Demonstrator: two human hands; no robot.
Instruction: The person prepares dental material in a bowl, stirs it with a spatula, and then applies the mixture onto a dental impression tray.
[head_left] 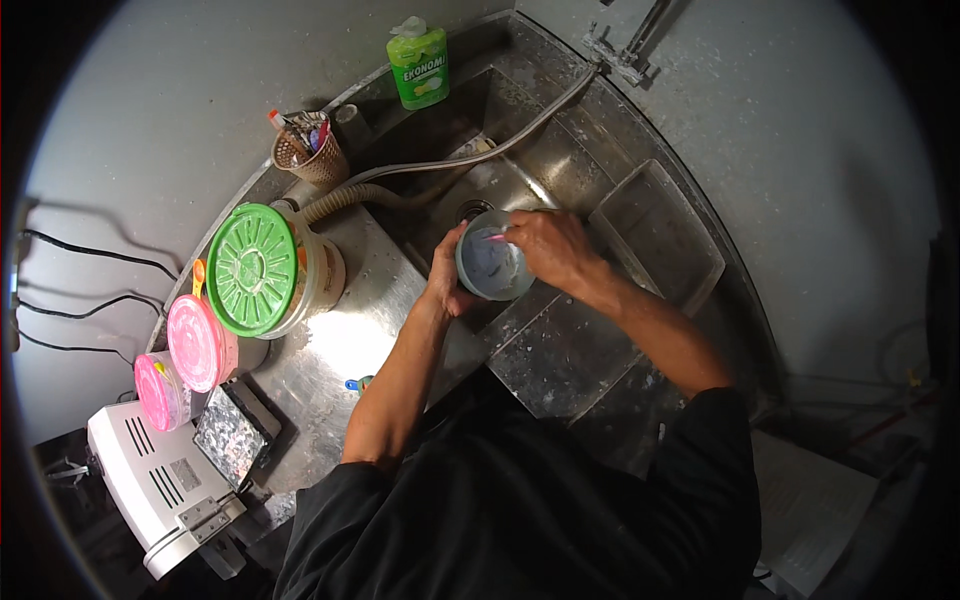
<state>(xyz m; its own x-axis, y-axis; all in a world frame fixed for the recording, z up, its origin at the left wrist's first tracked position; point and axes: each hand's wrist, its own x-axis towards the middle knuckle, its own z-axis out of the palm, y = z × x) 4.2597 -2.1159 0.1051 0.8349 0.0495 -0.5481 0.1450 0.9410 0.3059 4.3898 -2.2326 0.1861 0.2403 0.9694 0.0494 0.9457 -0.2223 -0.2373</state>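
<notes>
Over the metal sink (pixel 530 185), my left hand (pixel 446 272) grips a round, pale bowl (pixel 490 268) by its left side, fingers wrapped around the wall. The bowl is tipped so that its inside shows, with whitish residue and what looks like cloudy liquid. My right hand (pixel 548 245) is closed at the bowl's right rim. Between its fingers is a slim tool with a pink and white end (pixel 495 238), which reaches into the bowl. Most of this tool is hidden by the hand, so its kind cannot be made out.
Lidded tubs, one green-topped (pixel 252 270) and two pink-topped (pixel 197 343), line the left counter. A scale-like device (pixel 232 432) and white machine (pixel 160 480) stand nearby. Behind are a cup of tools (pixel 308 155), green bottle (pixel 418 65) and hose (pixel 440 165). A clear tray (pixel 665 235) lies right.
</notes>
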